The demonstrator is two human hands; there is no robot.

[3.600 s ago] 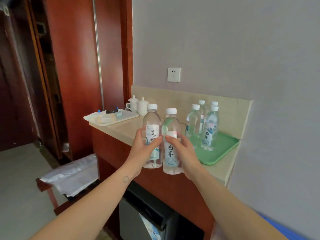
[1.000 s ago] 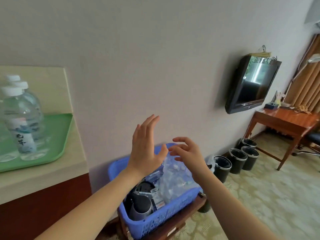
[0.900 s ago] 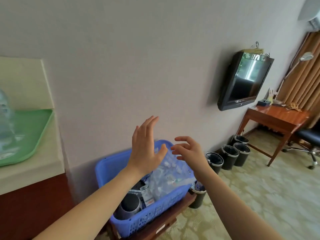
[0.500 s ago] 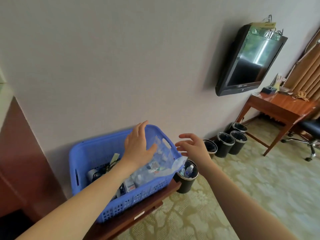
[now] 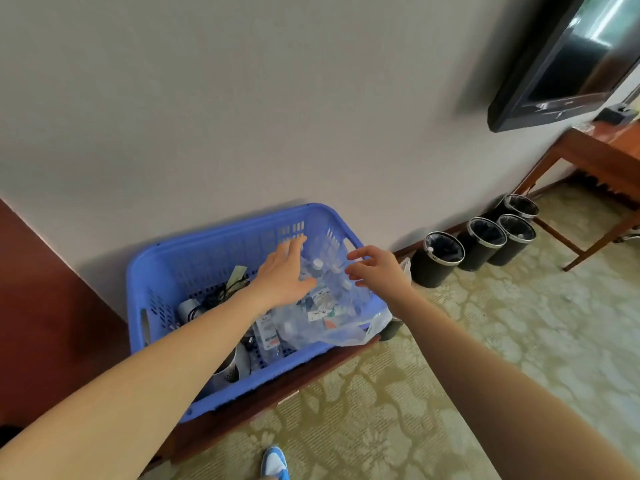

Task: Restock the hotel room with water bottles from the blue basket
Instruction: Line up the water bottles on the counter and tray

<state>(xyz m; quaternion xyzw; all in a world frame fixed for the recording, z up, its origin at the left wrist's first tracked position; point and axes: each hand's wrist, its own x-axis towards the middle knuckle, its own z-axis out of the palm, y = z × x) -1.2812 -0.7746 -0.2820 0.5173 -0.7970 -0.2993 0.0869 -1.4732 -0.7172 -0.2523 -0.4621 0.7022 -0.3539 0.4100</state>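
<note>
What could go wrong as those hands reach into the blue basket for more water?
1. The bottles sit inside a loose clear plastic bag; the left hand or right hand may catch the film and drag several out.
2. The blue basket rests on a low wooden stand and seems to overhang it, so a hard tug might tip it.
3. Black bins stand close by; a dropped bottle could roll among them.

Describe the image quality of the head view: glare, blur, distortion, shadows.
Head view: wide-angle bending tilts the wall and the television, whose screen carries bright window glare; soft daylight casts a faint shadow behind the blue basket; the bottles in plastic wrap look hazy, labels unreadable; left hand and right hand slightly blurred.
</note>
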